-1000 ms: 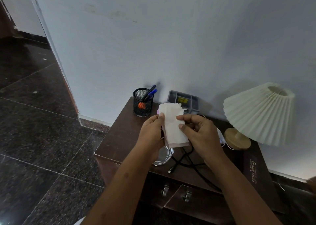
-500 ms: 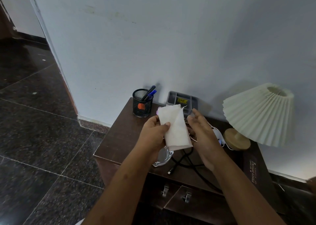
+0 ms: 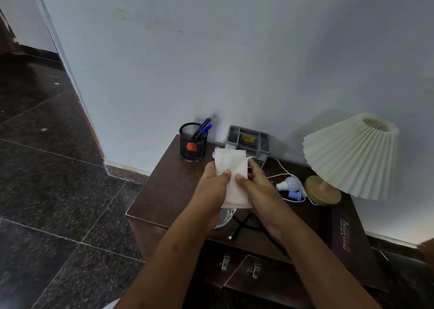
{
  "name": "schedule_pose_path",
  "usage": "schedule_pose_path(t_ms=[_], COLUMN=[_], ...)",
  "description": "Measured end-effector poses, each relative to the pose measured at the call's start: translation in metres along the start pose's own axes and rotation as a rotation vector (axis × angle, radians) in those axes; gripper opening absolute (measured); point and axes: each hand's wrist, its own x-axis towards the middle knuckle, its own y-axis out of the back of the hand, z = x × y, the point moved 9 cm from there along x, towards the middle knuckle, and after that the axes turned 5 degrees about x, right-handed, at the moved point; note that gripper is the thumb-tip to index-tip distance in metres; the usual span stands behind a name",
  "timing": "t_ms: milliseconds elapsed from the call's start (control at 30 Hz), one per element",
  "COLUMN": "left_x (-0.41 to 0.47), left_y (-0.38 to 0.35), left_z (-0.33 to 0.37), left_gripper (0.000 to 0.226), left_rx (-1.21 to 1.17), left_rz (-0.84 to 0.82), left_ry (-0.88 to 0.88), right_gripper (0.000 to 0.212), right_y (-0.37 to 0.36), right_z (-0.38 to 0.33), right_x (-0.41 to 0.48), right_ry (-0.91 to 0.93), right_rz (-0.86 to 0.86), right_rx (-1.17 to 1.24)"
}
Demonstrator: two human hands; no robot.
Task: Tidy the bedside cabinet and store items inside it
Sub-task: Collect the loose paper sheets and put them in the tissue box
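A folded white tissue (image 3: pixel 232 167) is held upright over the dark wooden bedside cabinet (image 3: pixel 169 186). My left hand (image 3: pixel 215 186) pinches its left edge and my right hand (image 3: pixel 257 186) pinches its right edge. Below the hands, a clear glass dish (image 3: pixel 224 217) and a black cable (image 3: pixel 246 224) lie on the cabinet top, partly hidden. The cabinet's two front doors (image 3: pixel 256 275) with metal handles stand slightly ajar.
A black mesh pen holder (image 3: pixel 193 145) and a grey organiser tray (image 3: pixel 249 140) stand at the back by the wall. A white charger with cord (image 3: pixel 290 185), a pleated lamp (image 3: pixel 350 156) and a dark book (image 3: pixel 347 236) fill the right side. Dark tiled floor lies left.
My right hand let go of the tissue half a second ago and has come back to pinch its right edge. The tissue now sits squarer between both hands.
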Motion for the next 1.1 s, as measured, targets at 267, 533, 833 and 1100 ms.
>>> schedule_pose_path(t_ms=[267,533,833,1100], left_x=[0.001,0.003,-0.005,-0.003], left_y=[0.006,0.019,0.027,0.020], left_z=[0.001,0.003,0.024,0.027], left_gripper=[0.022,0.021,0.029,0.037], left_rx=[0.078,0.079,0.202,0.238], left_rz=[0.015,0.132,0.237,0.174], left_ry=[0.004,-0.036,-0.260,-0.306], right_gripper=[0.061,0.047,0.030,0.020], right_y=[-0.005,0.013,0.014,0.029], right_z=[0.005,-0.018,-0.027,-0.034], right_x=[0.001,-0.007,-0.009,-0.010], right_ry=[-0.031,0.177,0.296,0.372], right_rz=[-0.060,0.097,0.115,0.218], right_rx=[0.064,-0.071,-0.151,-0.081])
